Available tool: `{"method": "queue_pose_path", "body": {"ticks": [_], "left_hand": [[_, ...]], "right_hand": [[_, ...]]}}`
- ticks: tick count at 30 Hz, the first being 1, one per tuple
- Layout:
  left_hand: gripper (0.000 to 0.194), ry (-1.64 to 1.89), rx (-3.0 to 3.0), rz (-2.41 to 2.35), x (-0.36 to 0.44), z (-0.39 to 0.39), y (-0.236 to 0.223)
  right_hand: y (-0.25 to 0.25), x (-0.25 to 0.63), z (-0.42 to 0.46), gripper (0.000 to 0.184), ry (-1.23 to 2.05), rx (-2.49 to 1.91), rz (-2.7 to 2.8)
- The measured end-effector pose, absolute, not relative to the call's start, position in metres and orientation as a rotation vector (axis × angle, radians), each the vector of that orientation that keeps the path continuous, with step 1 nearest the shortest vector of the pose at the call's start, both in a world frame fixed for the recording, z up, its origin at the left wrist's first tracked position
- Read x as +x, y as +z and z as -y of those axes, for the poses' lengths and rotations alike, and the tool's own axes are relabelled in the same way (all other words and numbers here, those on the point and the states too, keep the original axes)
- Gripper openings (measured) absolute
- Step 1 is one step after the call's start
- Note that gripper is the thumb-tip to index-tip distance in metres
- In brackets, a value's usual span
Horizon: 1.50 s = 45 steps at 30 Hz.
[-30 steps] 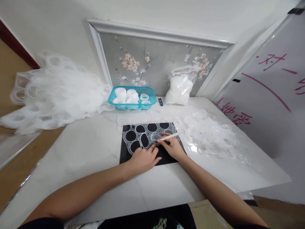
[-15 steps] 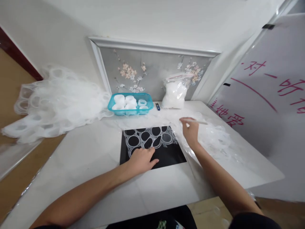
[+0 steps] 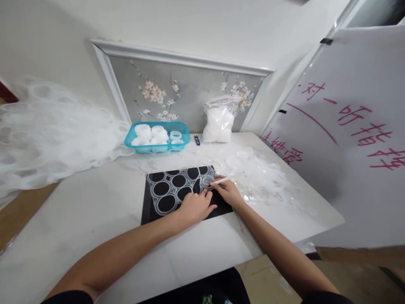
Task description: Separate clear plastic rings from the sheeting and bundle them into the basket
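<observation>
A black mat lies on the table under a translucent white sheet full of round holes. My left hand rests on the sheet and mat, its fingertips pressing down near the right part of the sheet and its thumb spread away. In my right hand is a slim white pen-shaped tool, its tip low over the sheet's right end, beside my left fingertips. Whether that tip touches the sheet, and what kind it is, I cannot make out.
Behind the mat stand a blue basket of white round pieces, small thread snips and a clear bag of white material. Loose translucent cut-offs spread to the right. Ring-holed netting heaps up at the left. A whiteboard stands at the right.
My right hand has come down and left with the tool, from above the cut-offs to the sheet beside my left hand. The view has shifted a little to the right.
</observation>
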<state>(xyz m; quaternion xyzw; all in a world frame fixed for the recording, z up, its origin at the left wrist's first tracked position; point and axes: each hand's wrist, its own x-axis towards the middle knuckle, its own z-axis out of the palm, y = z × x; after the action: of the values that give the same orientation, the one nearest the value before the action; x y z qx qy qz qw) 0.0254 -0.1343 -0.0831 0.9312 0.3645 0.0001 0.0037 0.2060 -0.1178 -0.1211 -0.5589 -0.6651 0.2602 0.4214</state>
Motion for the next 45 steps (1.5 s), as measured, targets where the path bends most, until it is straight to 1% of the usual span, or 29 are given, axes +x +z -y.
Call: {"method": "queue_pose_path", "body": {"ticks": [10, 14, 18, 21, 23, 25, 27, 28, 30, 33, 37, 45], "left_hand": [[0.047, -0.032, 2.892, -1.119, 0.023, 0.133, -0.084], [0.051, -0.021, 2.864, -1.122, 0.023, 0.133, -0.085], [0.06, 0.004, 2.778, -1.105, 0.023, 0.131, -0.078], [0.069, -0.029, 2.712, -1.117, 0.022, 0.131, -0.068], [0.073, -0.07, 2.691, -1.118, 0.021, 0.13, -0.062], [0.072, -0.097, 2.693, -1.116, 0.023, 0.13, -0.057], [0.065, -0.079, 2.706, -1.146, 0.028, 0.129, -0.055], [0.062, -0.046, 2.725, -1.161, 0.032, 0.128, -0.056], [0.058, 0.036, 2.784, -1.157, 0.043, 0.128, -0.06], [0.059, 0.083, 2.868, -1.07, 0.061, 0.125, -0.07], [0.06, 0.059, 2.883, -1.054, 0.076, 0.119, -0.082], [0.059, 0.043, 2.894, -1.072, 0.077, 0.115, -0.085]], "right_hand": [[-0.123, 0.207, 0.121, 0.022, 0.612, -1.405, 1.717], [-0.128, 0.205, 0.126, 0.021, 0.544, -1.439, 1.776], [-0.127, 0.197, 0.131, 0.025, 0.219, -1.437, 2.032], [-0.115, 0.205, 0.115, 0.029, -0.01, -1.399, 2.177], [-0.103, 0.222, 0.097, 0.027, -0.126, -1.51, 1.998], [-0.095, 0.241, 0.084, 0.027, -0.22, -1.672, 1.608], [-0.096, 0.255, 0.083, 0.031, -0.186, -1.686, 1.465], [-0.1, 0.258, 0.087, 0.031, -0.115, -1.651, 1.504], [-0.111, 0.257, 0.099, 0.03, 0.111, -1.559, 1.637], [-0.125, 0.25, 0.114, 0.032, 0.367, -1.524, 1.632], [-0.13, 0.249, 0.111, 0.039, 0.422, -1.552, 1.577], [-0.129, 0.252, 0.109, 0.03, 0.461, -1.572, 1.557]]}}
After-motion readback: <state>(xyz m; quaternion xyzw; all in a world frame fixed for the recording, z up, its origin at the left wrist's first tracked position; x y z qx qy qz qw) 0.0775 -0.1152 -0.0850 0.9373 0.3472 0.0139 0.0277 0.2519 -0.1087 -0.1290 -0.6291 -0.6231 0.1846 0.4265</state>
